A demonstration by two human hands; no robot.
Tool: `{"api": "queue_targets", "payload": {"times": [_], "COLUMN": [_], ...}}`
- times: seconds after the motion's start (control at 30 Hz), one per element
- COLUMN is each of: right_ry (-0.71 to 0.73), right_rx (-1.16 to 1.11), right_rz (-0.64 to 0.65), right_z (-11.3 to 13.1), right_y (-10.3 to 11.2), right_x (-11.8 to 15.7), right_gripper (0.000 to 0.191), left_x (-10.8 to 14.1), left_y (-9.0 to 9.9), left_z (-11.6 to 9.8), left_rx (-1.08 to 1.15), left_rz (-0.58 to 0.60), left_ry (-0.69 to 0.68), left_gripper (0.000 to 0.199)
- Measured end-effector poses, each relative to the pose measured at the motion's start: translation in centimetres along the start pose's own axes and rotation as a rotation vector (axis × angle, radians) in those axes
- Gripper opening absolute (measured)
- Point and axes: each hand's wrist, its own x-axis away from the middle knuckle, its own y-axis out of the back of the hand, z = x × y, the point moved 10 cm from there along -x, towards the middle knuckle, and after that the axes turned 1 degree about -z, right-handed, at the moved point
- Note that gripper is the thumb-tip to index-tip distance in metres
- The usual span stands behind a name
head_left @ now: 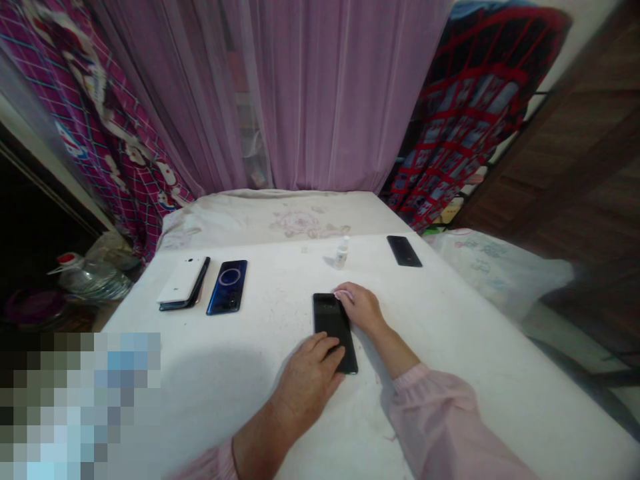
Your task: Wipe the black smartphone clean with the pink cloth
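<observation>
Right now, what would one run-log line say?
left hand: resting on black phone | right hand: pinching small white item at phone's far edge | nearby: white bottle, blue phone

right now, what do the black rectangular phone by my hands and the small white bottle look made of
Black rectangular phone: likely glass over its face, smooth with a dark sheen, though glossy plastic is possible.

Small white bottle: probably smooth plastic, going by its pale, slightly see-through look; I can't rule out glass.

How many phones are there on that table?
5 that I can make out: a black one near the middle, a blue one to its left, a lone one far right, and a white one stacked on a dark one. The stack may hide more.
</observation>
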Motion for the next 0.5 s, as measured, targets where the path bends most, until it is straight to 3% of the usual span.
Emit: {"api": "queue_targets", "payload": {"times": [0.27,0.5], "right_ry": [-0.011,0.147], "right_rx": [0.024,-0.144], "right_rz": [0.013,0.200], "right_z": [-0.1,1.4], "right_y": [0.0,0.0], "right_x": [0.0,1.0], "right_gripper": [0.019,0.017], "left_x": [0.0,0.0], "left_y": [0.0,0.1], "left_z": [0.0,0.0], "left_rx": [0.003,0.013], "left_rz": [-0.007,0.005], "left_ry": [0.004,0.008], "left_gripper": [0.039,0.038]}}
